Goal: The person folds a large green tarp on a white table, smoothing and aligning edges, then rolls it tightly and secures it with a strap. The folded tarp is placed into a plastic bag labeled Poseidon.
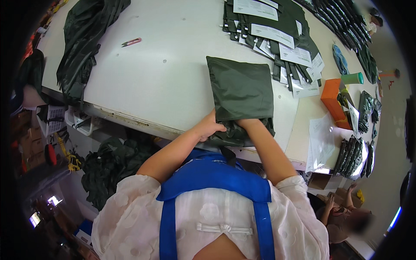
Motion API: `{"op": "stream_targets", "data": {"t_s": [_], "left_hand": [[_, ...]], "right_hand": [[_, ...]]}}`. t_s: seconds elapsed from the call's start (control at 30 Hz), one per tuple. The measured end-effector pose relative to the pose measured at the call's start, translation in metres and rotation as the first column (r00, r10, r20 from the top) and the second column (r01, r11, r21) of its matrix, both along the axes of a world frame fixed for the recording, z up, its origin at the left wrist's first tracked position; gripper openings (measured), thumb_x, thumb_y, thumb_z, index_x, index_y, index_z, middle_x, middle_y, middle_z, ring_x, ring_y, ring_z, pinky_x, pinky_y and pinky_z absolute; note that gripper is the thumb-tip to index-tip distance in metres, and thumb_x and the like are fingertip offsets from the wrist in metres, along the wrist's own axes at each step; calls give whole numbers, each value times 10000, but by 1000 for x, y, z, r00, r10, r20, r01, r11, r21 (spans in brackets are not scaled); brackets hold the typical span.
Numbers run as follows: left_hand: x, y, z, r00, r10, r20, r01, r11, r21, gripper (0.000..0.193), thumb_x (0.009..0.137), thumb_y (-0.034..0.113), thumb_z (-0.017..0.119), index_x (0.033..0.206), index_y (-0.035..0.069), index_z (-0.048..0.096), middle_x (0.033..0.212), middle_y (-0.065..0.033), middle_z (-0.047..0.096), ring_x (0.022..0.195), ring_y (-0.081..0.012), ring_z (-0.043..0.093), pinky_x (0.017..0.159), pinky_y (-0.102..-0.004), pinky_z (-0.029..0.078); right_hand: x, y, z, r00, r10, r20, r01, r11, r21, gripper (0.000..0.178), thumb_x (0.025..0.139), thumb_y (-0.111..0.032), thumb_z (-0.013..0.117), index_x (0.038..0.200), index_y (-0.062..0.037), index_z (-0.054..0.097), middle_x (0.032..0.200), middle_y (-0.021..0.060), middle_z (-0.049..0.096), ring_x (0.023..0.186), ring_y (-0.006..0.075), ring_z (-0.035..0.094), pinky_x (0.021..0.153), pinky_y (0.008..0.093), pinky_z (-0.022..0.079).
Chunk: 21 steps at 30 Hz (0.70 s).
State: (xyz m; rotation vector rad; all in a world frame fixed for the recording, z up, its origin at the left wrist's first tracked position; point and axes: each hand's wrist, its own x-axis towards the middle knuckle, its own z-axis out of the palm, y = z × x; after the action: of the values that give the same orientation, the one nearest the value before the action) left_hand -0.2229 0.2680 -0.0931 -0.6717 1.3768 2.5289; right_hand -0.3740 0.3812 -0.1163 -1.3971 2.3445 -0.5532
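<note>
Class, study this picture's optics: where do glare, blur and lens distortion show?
Head view: glare streaks the stacked glossy dark plastic packets at right; head view: the head of the brown-topped co-worker is blurred, while the dark-green rectangular fabric pouch looks fairly crisp; head view: black curved fisheye borders close in both sides.

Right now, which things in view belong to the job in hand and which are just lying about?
Job:
- dark green pouch; left hand at its edge, right hand partly hidden
- likely, paper-topped green stack

Lying about, apparently:
- small red tool
- blue cloth
- orange box
- green cylinder
</note>
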Motion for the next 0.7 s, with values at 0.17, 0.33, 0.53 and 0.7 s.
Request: {"op": "stream_targets", "data": {"t_s": [0.17, 0.33, 0.53, 0.7], "left_hand": [[6, 18, -2, 991, 116, -63, -124, 983, -138, 969, 706, -91, 615, 1509, 102, 110, 1476, -146, 313, 1308, -242, 371, 1059, -319, 316], [5, 0, 10, 993, 114, 38, -121, 928, 354, 994, 764, 39, 693, 1515, 121, 47, 1490, -132, 285, 1329, -270, 345, 1073, -345, 318], [-6, 5, 30, 993, 90, 71, -101, 978, 181, 901, 749, 106, 720, 1472, 63, 185, 1397, -117, 400, 1260, -233, 422, 1043, -355, 359], [-13, 10, 18, 975, 203, 88, -186, 968, -170, 778, 728, 13, 652, 1414, 29, 285, 1317, -141, 484, 1200, -253, 480, 1013, -351, 372]], "right_hand": [[-35, 29, -14, 987, -92, 130, 102, 992, -73, 559, 917, -408, 483, 1374, -90, 435, 1446, 143, 387, 1328, 301, 351, 1116, 406, 244], [-30, 25, -42, 967, -253, -19, 247, 955, -166, 542, 915, -392, 490, 1364, -91, 449, 1437, 141, 401, 1318, 301, 366, 1109, 407, 258], [-1, -5, -28, 969, -225, -105, 210, 968, -137, 539, 915, -387, 490, 1362, -89, 451, 1435, 139, 405, 1317, 302, 368, 1106, 408, 261], [-15, -17, -8, 992, -124, -27, 120, 987, -108, 536, 914, -384, 490, 1360, -88, 454, 1433, 138, 408, 1316, 303, 370, 1105, 409, 264]]}}
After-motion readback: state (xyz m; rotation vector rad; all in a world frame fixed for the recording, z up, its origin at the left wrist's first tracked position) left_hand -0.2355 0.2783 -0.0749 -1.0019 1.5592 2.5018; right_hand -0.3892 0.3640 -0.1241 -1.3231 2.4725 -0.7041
